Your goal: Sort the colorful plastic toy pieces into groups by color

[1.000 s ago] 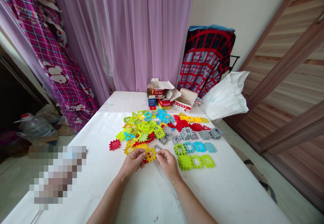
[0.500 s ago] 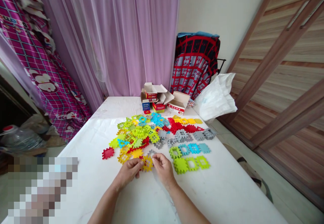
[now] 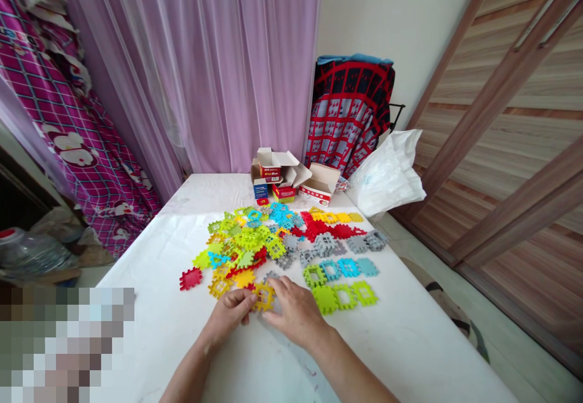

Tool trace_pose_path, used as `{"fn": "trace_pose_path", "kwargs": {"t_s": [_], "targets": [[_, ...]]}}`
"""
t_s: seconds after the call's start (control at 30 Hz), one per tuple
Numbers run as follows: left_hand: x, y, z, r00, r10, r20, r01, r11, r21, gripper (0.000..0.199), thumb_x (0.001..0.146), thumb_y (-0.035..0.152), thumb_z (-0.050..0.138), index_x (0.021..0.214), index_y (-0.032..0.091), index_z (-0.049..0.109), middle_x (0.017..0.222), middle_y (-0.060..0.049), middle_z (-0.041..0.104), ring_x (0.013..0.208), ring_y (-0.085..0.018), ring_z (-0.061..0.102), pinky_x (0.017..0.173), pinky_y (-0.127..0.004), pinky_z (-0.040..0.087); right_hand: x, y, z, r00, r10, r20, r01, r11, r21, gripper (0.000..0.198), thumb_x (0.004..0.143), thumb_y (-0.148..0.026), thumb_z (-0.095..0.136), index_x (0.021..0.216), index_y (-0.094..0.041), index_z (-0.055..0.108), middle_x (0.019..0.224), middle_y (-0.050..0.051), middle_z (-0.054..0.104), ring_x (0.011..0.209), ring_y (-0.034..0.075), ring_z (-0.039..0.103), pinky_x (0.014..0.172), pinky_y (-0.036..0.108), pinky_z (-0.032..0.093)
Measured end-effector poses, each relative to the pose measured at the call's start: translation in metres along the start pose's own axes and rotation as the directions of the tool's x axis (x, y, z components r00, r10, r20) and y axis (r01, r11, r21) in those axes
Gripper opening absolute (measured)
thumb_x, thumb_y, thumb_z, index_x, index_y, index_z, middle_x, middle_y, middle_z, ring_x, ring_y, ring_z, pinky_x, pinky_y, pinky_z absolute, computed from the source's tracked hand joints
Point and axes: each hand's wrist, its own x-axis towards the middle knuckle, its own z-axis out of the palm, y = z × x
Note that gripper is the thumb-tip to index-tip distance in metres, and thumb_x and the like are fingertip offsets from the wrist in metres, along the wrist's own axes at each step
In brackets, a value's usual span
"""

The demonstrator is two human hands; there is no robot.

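My left hand (image 3: pixel 231 313) pinches the left edge of a yellow window-shaped interlocking block (image 3: pixel 263 297) between thumb and fingers. At the block's right side is my right hand (image 3: pixel 298 313), with its thumb and fingers spread apart and nothing held between them. Its fingertips come close to a grey block (image 3: pixel 272 275), partly hidden behind the yellow one. Ahead of both hands lies a mixed heap of green, blue, yellow, red and grey blocks (image 3: pixel 248 239). A single red block (image 3: pixel 190 279) lies apart to the left.
To the right, blocks lie in colour rows: green (image 3: pixel 325 300), blue (image 3: pixel 348 267), grey (image 3: pixel 357 244), red (image 3: pixel 334 230) and yellow (image 3: pixel 330 216). Small open cardboard boxes (image 3: pixel 317 186) stand at the back of the white table (image 3: pixel 150 324). A white plastic bag (image 3: pixel 387 175) sits at the far right corner.
My right hand has opened its pinch, with the thumb dropping away from the fingers. My left hand still holds the yellow block in nearly the same place.
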Motion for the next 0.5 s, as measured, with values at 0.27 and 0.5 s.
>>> {"fn": "trace_pose_path", "kwargs": {"t_s": [0.27, 0.5], "targets": [[-0.007, 0.001, -0.004, 0.999, 0.039, -0.015, -0.04, 0.997, -0.062, 0.067, 0.068, 0.08, 0.05, 0.073, 0.015, 0.067, 0.064, -0.001, 0.06, 0.048, -0.01, 0.052, 0.038, -0.019, 0.029, 0.013, 0.029, -0.053, 0.999, -0.043, 0.008, 0.043, 0.997, -0.063, 0.049, 0.075, -0.039, 0.065, 0.121, -0.024, 0.057, 0.109, 0.005, 0.063, 0.096, 0.022, 0.061, 0.079, 0.031, 0.046], [-0.009, 0.008, -0.002, 0.996, 0.061, -0.064, -0.063, 0.998, -0.03, 0.064, 0.067, 0.078, 0.054, 0.071, 0.017, 0.072, 0.06, -0.002, 0.06, 0.05, -0.011, 0.052, 0.044, -0.021, 0.041, 0.059, 0.161, -0.143, 0.986, 0.091, -0.141, -0.119, 0.972, -0.203, 0.054, 0.075, -0.039, 0.064, 0.126, -0.021, 0.058, 0.105, 0.007, 0.065, 0.086, 0.021, 0.061, 0.074, 0.029, 0.045]]}}
